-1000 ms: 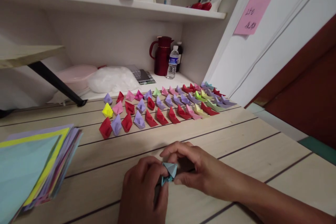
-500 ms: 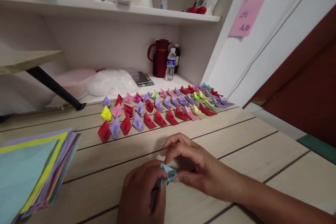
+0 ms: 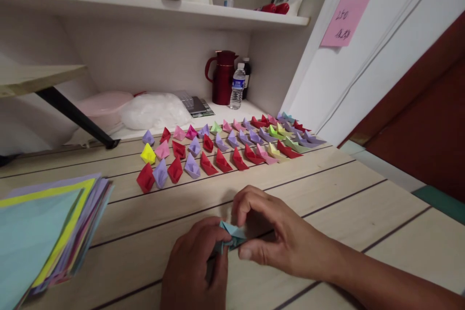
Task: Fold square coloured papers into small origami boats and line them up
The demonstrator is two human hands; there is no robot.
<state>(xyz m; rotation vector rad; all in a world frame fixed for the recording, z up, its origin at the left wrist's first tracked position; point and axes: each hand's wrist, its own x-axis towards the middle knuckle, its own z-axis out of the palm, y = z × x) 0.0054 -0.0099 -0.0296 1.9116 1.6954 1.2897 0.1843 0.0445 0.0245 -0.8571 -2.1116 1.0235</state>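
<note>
Between the thumb and fingers of my left hand is a small light-blue folded paper boat, partly hidden by those fingers. My right hand is just to its right, thumb and fingers apart in a loose curve, with nothing seen between them. Its thumb tip is close to the boat's right end. Beyond both hands, several rows of folded paper boats in red, purple, pink, yellow and green stand on the wooden tabletop.
A stack of coloured paper sheets lies at the left. Behind the boats are a dark red jug, a water bottle and a white plastic bag. A black bracket slants down at the left, and a shelf crosses above.
My right thumb and fingers have spread and come off the blue paper boat, moving slightly right. My left hand keeps its hold. The view has shifted a little.
</note>
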